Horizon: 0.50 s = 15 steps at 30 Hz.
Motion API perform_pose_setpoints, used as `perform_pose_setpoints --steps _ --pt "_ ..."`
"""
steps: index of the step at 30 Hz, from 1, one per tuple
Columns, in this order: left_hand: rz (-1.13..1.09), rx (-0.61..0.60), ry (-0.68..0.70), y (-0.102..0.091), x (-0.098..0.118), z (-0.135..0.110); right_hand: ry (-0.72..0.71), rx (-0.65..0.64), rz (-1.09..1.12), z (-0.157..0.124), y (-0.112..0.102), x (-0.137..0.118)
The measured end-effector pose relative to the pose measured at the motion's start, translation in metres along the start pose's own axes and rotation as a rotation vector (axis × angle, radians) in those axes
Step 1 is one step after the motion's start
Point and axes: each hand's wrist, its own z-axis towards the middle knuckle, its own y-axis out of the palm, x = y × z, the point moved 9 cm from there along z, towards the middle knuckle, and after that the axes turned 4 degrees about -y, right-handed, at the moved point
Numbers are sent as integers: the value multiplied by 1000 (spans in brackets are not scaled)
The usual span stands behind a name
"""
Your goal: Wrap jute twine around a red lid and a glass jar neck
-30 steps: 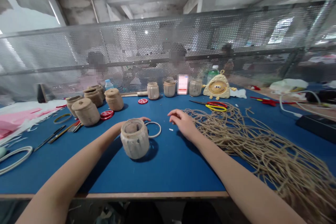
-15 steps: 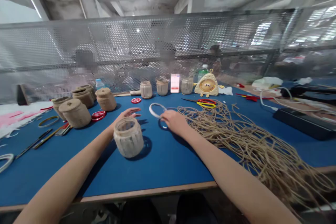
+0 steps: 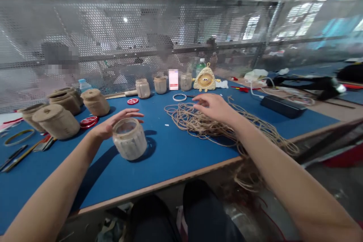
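The pale ribbed jar (image 3: 129,139) stands on the blue table (image 3: 85,181), near the front edge and a bit left of the middle. Its top is open, and it leans a little. The left hand (image 3: 109,125) is right by it. The palm is at the side of the jar, and the fingers (image 3: 127,114) are stretched out wide past its top. They seem to touch the jar, but I cannot tell if they are really holding it.

The right hand (image 3: 214,107) is open, with its fingers spread. It is above a big messy pile of brown twine (image 3: 195,121) and holds nothing. Some of the twine hangs down over the table's wooden edge (image 3: 159,183). A white ring (image 3: 179,97) lies past the pile, not touching the hand.

To the left are jars wrapped in twine. The biggest one (image 3: 56,121) has a lid on. Close to it is a red round disc (image 3: 89,122), and a small red disc (image 3: 132,101) lies farther along. A gold ring (image 3: 19,137) and some pens (image 3: 17,157) lie near the left side.

At the far side of the table stand three pale jars (image 3: 160,84) in a row. Next to them is a cream fan with a funny face (image 3: 204,79). A black box (image 3: 280,106) sits on the right. Behind a metal mesh fence (image 3: 141,34), a person (image 3: 59,72) sits, blurry.
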Motion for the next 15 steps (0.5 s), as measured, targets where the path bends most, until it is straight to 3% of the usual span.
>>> perform_pose_setpoints --steps 3,7,12,13,15 --pt "151 113 -71 -5 11 -6 -41 -159 386 -67 -5 -22" --pt "315 243 -66 -9 26 -23 -5 -414 405 -146 9 -23" --pt "479 418 25 -3 28 -56 158 -874 297 -241 83 12" --pt "497 456 33 -1 27 -62 222 -933 234 -257 99 23" --pt "532 540 47 2 24 -73 264 -919 98 -275 119 37"
